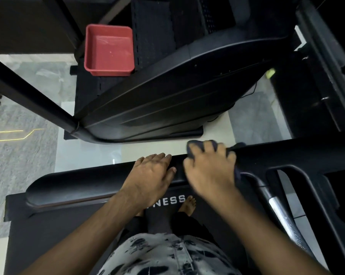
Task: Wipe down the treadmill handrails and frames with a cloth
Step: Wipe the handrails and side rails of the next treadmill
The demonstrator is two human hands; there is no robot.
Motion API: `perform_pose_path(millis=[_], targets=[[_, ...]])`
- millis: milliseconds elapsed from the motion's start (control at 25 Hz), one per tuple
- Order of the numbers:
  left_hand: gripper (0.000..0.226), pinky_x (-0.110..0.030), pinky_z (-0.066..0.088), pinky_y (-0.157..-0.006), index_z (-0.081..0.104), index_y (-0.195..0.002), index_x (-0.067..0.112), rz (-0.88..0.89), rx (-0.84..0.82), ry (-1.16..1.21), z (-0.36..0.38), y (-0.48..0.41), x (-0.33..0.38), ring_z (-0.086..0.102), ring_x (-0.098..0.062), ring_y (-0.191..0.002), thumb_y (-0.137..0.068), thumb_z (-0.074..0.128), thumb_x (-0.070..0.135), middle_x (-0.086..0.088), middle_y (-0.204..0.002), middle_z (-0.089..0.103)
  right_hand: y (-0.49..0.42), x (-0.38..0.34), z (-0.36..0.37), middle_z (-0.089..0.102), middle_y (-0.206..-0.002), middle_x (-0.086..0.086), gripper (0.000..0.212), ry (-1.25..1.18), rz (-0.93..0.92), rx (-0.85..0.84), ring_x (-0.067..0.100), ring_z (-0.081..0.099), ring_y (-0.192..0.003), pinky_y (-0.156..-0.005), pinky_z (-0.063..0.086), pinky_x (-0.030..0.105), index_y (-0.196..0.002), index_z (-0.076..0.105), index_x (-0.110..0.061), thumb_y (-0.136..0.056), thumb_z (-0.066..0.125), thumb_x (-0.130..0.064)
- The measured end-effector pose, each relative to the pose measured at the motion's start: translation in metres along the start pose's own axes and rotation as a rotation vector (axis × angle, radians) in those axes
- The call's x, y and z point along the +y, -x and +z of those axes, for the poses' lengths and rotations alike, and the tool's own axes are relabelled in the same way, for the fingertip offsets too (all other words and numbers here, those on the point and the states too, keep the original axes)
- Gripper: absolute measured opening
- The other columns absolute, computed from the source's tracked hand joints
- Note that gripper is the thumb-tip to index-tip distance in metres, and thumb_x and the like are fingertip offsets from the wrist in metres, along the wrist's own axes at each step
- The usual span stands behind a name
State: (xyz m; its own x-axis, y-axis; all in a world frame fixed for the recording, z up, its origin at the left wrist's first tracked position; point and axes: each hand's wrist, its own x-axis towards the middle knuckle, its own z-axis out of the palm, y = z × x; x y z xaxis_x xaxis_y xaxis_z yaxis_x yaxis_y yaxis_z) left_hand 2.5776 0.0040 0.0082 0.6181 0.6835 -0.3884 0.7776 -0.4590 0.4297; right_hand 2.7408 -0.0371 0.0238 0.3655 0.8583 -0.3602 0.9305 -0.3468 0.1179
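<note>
The dark cloth sits bunched under the right hand at centre right of the frame. The fingers curl over it and grip it against the top of the black handrail. Folds of cloth show past the fingertips at the far edge, and a tail hangs below the hand on the near side. Just to its left, apart from the cloth, the left hand lies on the same rail with fingers straight and flat, holding nothing.

The handrail's long axis runs across the frame from a rounded end at lower left, rising slightly to the right, where it widens into the frame. A silver bar slants down at lower right. Below the rail lies the treadmill belt with white lettering, and a bare foot stands on it. Beyond the rail, across a strip of pale floor, a large black machine housing fills the middle. A red tray stands at upper left.
</note>
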Motion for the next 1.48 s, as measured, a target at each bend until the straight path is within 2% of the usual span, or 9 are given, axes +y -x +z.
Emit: perform_pose_path(millis=[200, 360, 520, 680, 800, 960, 1080, 1280, 1480], targets=[[0.055, -0.043, 0.027, -0.117, 0.037, -0.147, 0.016, 0.017, -0.006, 0.01, 0.003, -0.008, 0.006, 0.034, -0.019, -0.143, -0.101, 0.032, 0.045, -0.005, -0.151, 0.044, -0.047, 0.03, -0.019, 0.05, -0.137, 0.007, 0.046, -0.101, 0.098, -0.271, 0.032, 0.042, -0.124, -0.095, 0.035, 0.052, -0.134, 0.053, -0.029, -0.096, 0.03, -0.042], [0.056, -0.043, 0.026, -0.117, 0.035, -0.149, 0.016, 0.028, -0.022, -0.004, 0.006, -0.014, 0.013, 0.032, -0.018, -0.144, -0.101, 0.032, 0.046, -0.006, -0.152, 0.042, -0.009, 0.03, 0.0, 0.048, -0.141, 0.002, 0.054, -0.033, -0.13, -0.074, 0.029, 0.042, -0.125, -0.096, 0.035, 0.05, -0.143, 0.042, -0.037, -0.093, 0.026, -0.049], [0.057, -0.042, 0.025, -0.117, 0.033, -0.15, 0.016, 0.035, -0.035, -0.013, 0.007, -0.019, 0.026, 0.031, -0.019, -0.144, -0.101, 0.031, 0.046, -0.006, -0.154, 0.039, -0.044, 0.056, -0.015, 0.05, -0.139, 0.01, 0.051, -0.03, 0.116, -0.195, 0.034, 0.042, -0.124, -0.093, 0.034, 0.05, -0.137, 0.051, -0.027, -0.096, 0.029, -0.046], [0.058, -0.043, 0.026, -0.117, 0.033, -0.15, 0.016, 0.047, -0.02, -0.029, 0.012, -0.027, 0.035, 0.031, -0.019, -0.144, -0.101, 0.031, 0.046, -0.006, -0.154, 0.039, -0.019, 0.047, 0.001, 0.05, -0.14, 0.002, 0.053, -0.074, -0.133, -0.046, 0.029, 0.043, -0.125, -0.097, 0.034, 0.05, -0.139, 0.047, -0.037, -0.092, 0.026, -0.048], [0.058, -0.043, 0.026, -0.117, 0.033, -0.149, 0.016, 0.045, -0.033, -0.014, 0.012, -0.029, 0.042, 0.03, -0.018, -0.145, -0.1, 0.032, 0.047, -0.006, -0.154, 0.039, -0.052, 0.071, -0.015, 0.051, -0.135, 0.008, 0.05, -0.108, 0.202, -0.226, 0.034, 0.043, -0.122, -0.099, 0.034, 0.054, -0.133, 0.054, -0.027, -0.095, 0.028, -0.044], [0.054, -0.042, 0.027, -0.116, 0.037, -0.147, 0.014, 0.066, -0.031, -0.033, 0.009, -0.033, 0.052, 0.033, -0.02, -0.143, -0.101, 0.034, 0.043, -0.008, -0.151, 0.043, -0.014, 0.064, 0.006, 0.05, -0.141, 0.0, 0.052, -0.065, -0.138, -0.035, 0.029, 0.042, -0.128, -0.1, 0.034, 0.052, -0.138, 0.047, -0.038, -0.091, 0.026, -0.048], [0.054, -0.04, 0.027, -0.116, 0.036, -0.147, 0.014, 0.072, -0.054, -0.042, 0.008, -0.038, 0.062, 0.033, -0.02, -0.143, -0.102, 0.034, 0.043, -0.007, -0.152, 0.042, -0.05, 0.099, -0.012, 0.052, -0.137, 0.007, 0.047, -0.146, 0.163, -0.165, 0.032, 0.044, -0.123, -0.098, 0.033, 0.052, -0.132, 0.054, -0.029, -0.096, 0.027, -0.044], [0.055, -0.041, 0.029, -0.115, 0.037, -0.147, 0.013, 0.067, -0.03, -0.057, 0.018, -0.047, 0.079, 0.036, -0.021, -0.142, -0.101, 0.033, 0.044, -0.008, -0.15, 0.044, -0.005, 0.098, 0.012, 0.053, -0.139, 0.001, 0.056, -0.086, -0.142, 0.053, 0.03, 0.046, -0.124, -0.096, 0.035, 0.052, -0.139, 0.05, -0.035, -0.09, 0.026, -0.046], [0.057, -0.042, 0.03, -0.115, 0.038, -0.147, 0.013, 0.046, -0.012, -0.059, 0.02, -0.048, 0.098, 0.037, -0.023, -0.141, -0.101, 0.031, 0.046, -0.008, -0.15, 0.044, -0.016, 0.116, 0.01, 0.049, -0.142, 0.007, 0.052, -0.049, 0.055, 0.08, 0.034, 0.039, -0.13, -0.102, 0.028, 0.057, -0.139, 0.048, -0.029, -0.095, 0.027, -0.044]])
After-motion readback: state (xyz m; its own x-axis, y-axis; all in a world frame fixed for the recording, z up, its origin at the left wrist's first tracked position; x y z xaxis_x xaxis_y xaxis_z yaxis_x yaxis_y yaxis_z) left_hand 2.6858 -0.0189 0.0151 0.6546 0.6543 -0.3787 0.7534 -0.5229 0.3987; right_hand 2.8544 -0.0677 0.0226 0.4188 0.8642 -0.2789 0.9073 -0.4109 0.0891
